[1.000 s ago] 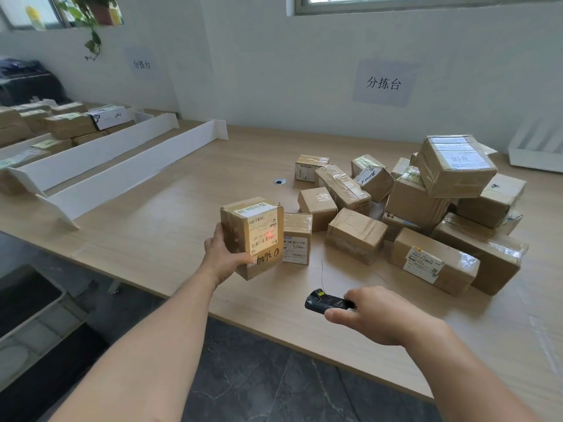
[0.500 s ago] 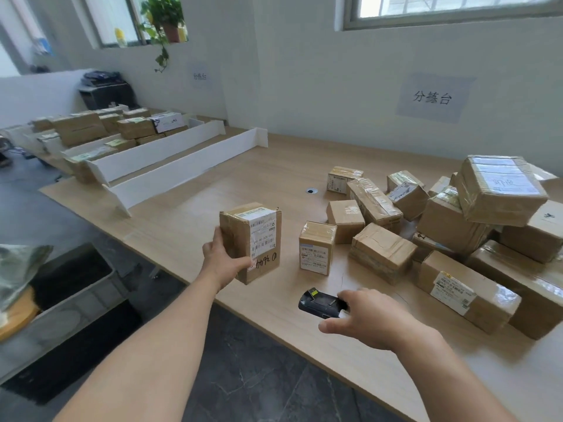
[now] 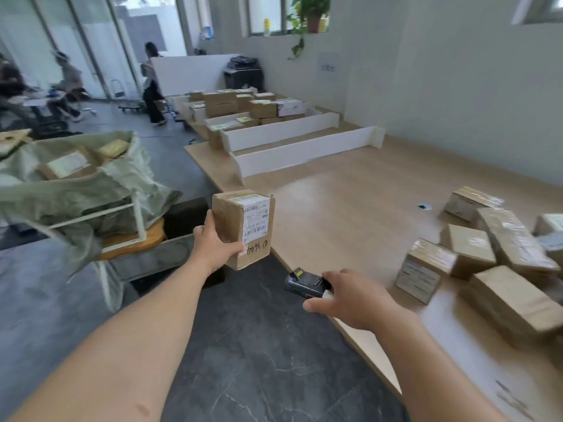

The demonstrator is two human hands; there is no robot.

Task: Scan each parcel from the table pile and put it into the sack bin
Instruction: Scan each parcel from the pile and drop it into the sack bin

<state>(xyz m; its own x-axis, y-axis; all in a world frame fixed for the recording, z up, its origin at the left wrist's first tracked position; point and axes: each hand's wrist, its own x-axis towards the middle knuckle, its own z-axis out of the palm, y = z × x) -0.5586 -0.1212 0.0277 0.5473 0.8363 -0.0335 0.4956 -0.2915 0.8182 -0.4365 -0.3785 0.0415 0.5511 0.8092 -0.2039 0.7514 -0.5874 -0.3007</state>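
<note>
left hand (image 3: 214,246) grips upright cardboard parcel (image 3: 243,228) by its side, label facing camera, held over floor just off table (image 3: 350,190) edge. right hand (image 3: 350,296) curled round black scanner (image 3: 306,284), near table edge. hands apart. sack bin (image 3: 76,190) left, parcels inside. parcel pile (image 3: 493,254) right on table.

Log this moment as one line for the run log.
left hand: grips parcel, label facing camera | right hand: holds scanner | sack: open, parcels inside, left of parcel | pile: on table, right
</note>
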